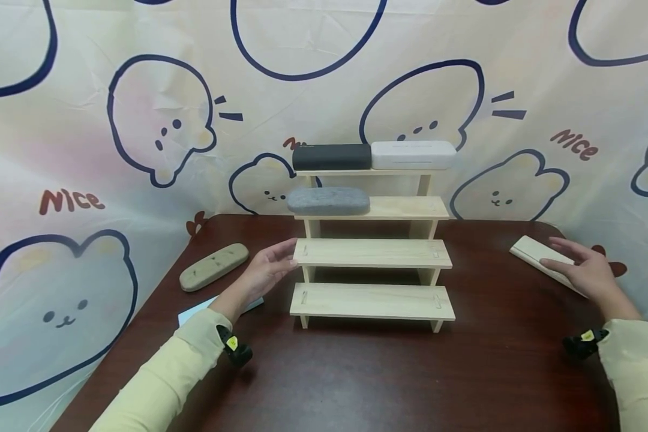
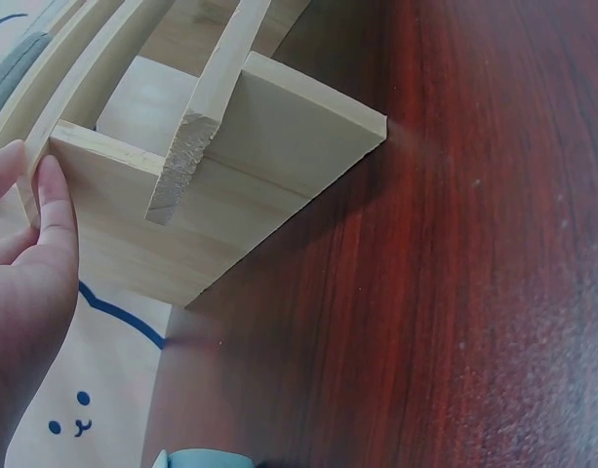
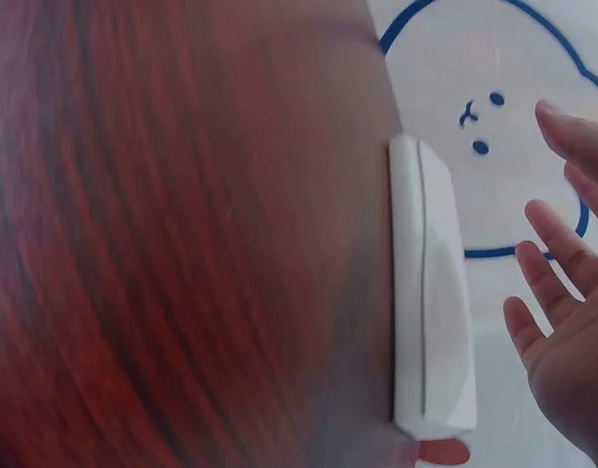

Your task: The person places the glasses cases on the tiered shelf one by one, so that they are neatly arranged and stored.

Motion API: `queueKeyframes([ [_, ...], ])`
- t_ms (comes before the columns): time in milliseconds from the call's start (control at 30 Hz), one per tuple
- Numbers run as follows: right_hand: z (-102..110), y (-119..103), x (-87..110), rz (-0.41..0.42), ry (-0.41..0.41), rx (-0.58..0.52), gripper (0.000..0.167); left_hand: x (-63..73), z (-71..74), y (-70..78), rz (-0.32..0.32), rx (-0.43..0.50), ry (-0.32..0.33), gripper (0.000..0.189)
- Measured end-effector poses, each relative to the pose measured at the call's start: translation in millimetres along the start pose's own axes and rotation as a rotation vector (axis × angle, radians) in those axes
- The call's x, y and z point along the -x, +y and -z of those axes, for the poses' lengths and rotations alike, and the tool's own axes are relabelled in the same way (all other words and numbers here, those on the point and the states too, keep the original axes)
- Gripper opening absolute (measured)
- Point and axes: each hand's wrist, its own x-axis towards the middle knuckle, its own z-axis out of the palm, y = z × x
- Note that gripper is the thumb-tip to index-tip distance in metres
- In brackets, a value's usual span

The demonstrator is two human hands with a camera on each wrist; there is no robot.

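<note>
A pale wooden stepped shelf [image 1: 372, 252] with several tiers stands mid-table. My left hand [image 1: 270, 267] pinches the left end of its second board from the bottom; the left wrist view shows thumb and fingers around that board end [image 2: 33, 185]. To the right, my right hand [image 1: 588, 273] hovers with spread fingers near a cream-white glasses case [image 1: 530, 252] lying on the table. In the right wrist view that case [image 3: 445, 292] stands apart from the fingertips. Grey felt glasses case [image 1: 328, 201] lies on the shelf's third tier, at the left.
On the top tier sit a black case [image 1: 332, 157] and a white case [image 1: 413, 155] side by side. An olive-beige glasses case [image 1: 214, 267] lies on the table's left, with a light blue flat item [image 1: 191, 312] partly behind my left arm. A printed curtain [image 1: 302, 108] hangs behind.
</note>
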Motion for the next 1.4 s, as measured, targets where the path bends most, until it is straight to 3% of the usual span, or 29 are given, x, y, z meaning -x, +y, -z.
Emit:
queueKeyframes([
  [200,3,19,-2.4,-0.05,-0.019,0.021,0.084,0.3,-0.3,-0.2,0.001,-0.003,0.0,0.059],
  [467,6,40,-9.6,-0.012,0.001,0.076,0.081,-0.2,0.6,-0.1,-0.004,0.001,-0.008,0.057],
  [767,12,50,-14.5,-0.052,-0.076,0.06,0.088,0.2,1.8,-0.8,-0.007,-0.002,-0.017,0.059],
  [1000,6,61,-18.2,-0.129,-0.038,0.052,0.093,-0.8,1.7,-1.6,0.005,0.003,-0.006,0.059],
  [1400,1,90,-23.3,-0.14,0.024,0.054,0.095,-1.0,1.8,-2.0,0.001,0.006,-0.006,0.058],
])
